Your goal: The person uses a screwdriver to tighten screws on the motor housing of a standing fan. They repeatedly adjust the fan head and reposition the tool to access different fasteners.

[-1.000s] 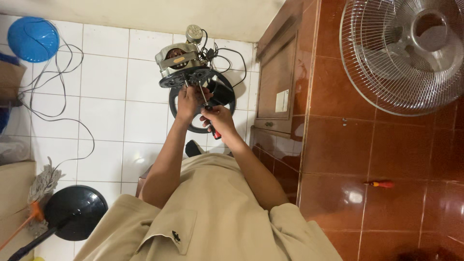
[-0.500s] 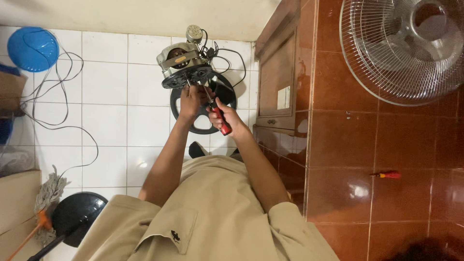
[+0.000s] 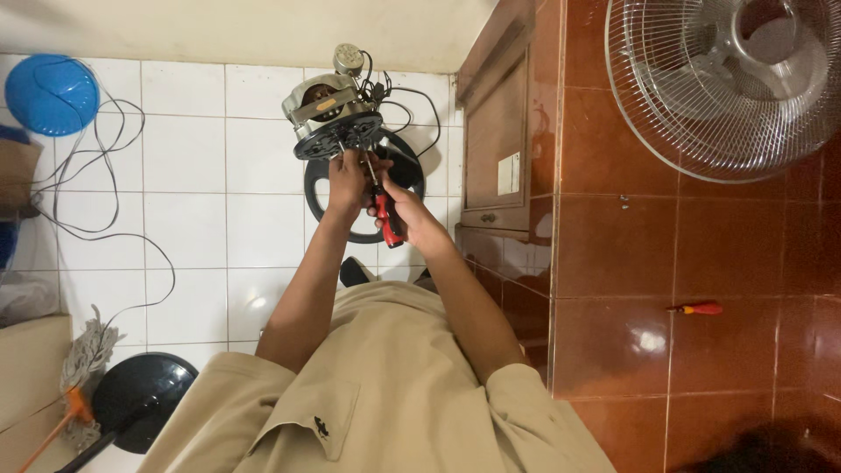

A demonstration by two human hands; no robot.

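Observation:
A grey fan motor (image 3: 326, 103) with a black round plate (image 3: 338, 136) on its face is held up over the white tiles. My left hand (image 3: 348, 178) grips the plate's lower edge. My right hand (image 3: 410, 213) is closed around a red and black screwdriver (image 3: 386, 219), and its thin shaft points up at the plate. Black wires (image 3: 412, 96) trail off the motor's right side. Under both hands a black ring-shaped part (image 3: 405, 175) lies on the floor, partly hidden.
A wire fan grille (image 3: 727, 88) stands at the top right on red-brown tiles, with a small red screwdriver (image 3: 696, 308) below it. A wooden cabinet (image 3: 499, 131) is right of the motor. A blue bowl (image 3: 51, 92), loose cable (image 3: 105, 201), black round base (image 3: 140, 398) and mop (image 3: 83, 355) lie left.
The right hand has brought the screwdriver up, so its tip now meets the motor's black plate. The left hand stays on the plate. The camera has shifted slightly.

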